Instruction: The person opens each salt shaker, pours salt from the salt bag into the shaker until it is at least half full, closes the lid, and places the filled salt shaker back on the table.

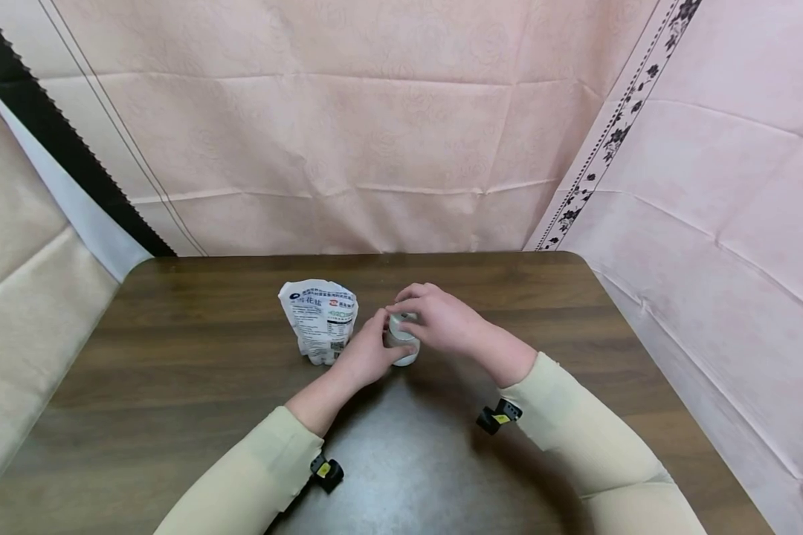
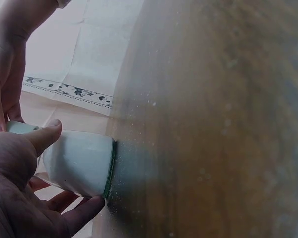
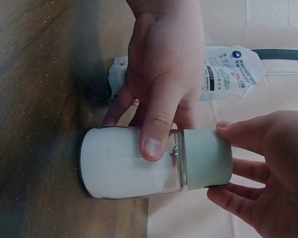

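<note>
A clear glass jar (image 3: pixel 119 163) filled with white grains stands upright on the table, a pale green cap (image 3: pixel 208 158) on its neck. My left hand (image 1: pixel 368 349) grips the jar's body, the thumb lying along its near side in the right wrist view. From above, my right hand (image 1: pixel 444 319) holds the cap between thumb and fingers. Left of the jar, close behind my left hand, stands a white printed salt bag (image 1: pixel 317 319) with a crumpled top edge. In the left wrist view the left fingers partly cover the jar.
The brown wooden table (image 1: pixel 194 416) has rounded far corners. Fine white grains lie scattered over its surface around the jar. Pink cloth (image 1: pixel 375 148) hangs behind the far edge, and more cloth hangs at both sides.
</note>
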`<state>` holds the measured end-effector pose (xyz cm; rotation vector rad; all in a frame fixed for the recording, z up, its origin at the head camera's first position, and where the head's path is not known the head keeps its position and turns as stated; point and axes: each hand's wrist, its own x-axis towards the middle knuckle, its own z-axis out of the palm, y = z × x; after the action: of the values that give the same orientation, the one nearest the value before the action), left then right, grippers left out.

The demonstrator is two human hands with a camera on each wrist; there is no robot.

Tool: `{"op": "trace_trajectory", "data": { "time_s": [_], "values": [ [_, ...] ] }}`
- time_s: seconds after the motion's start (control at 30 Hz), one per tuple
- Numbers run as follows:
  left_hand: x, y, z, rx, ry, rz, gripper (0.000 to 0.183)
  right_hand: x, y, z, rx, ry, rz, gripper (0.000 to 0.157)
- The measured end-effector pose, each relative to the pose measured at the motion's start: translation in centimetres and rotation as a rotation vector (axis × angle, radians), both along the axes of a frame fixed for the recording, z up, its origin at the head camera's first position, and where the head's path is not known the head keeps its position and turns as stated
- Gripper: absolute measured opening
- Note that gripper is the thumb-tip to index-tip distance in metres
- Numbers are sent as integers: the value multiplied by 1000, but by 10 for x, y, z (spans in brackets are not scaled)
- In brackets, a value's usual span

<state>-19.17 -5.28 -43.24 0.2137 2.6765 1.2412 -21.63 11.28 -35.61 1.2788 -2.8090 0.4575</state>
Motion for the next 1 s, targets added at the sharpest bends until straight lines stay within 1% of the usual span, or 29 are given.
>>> {"op": "trace_trajectory", "data": {
  "time_s": [0.13,0.3,0.43,0.57,0.63,0.7,0.77,0.83,0.9,1.0],
  "values": [
    [0,-1,0,-8,-4,-1,70,0,-3,-2,-37,-2,-65,28],
    [-1,-1,-1,8,8,-8,64,1,-9,-3,-45,5,-147,26],
    [-1,0,-2,26,11,-10,57,0,-15,-5,-32,2,-248,32],
    [-1,1,-2,56,-8,-10,51,0,-22,-7,-13,-36,-368,39],
    [-1,1,-2,66,-13,-10,47,0,-24,-8,-2,-52,-412,41],
    [-1,2,-3,67,-10,-9,46,0,-24,-8,8,-56,-433,43],
    [-1,1,-3,68,-1,-17,46,2,-23,-7,12,-52,-413,45],
    [-2,1,-3,56,9,-25,49,3,-21,-6,10,-35,-358,46],
    [-2,1,-2,37,18,-28,54,4,-17,-4,-1,-18,-269,45],
    [-1,0,-1,8,18,-24,64,5,-10,0,6,-16,-132,37]
  ]
}}
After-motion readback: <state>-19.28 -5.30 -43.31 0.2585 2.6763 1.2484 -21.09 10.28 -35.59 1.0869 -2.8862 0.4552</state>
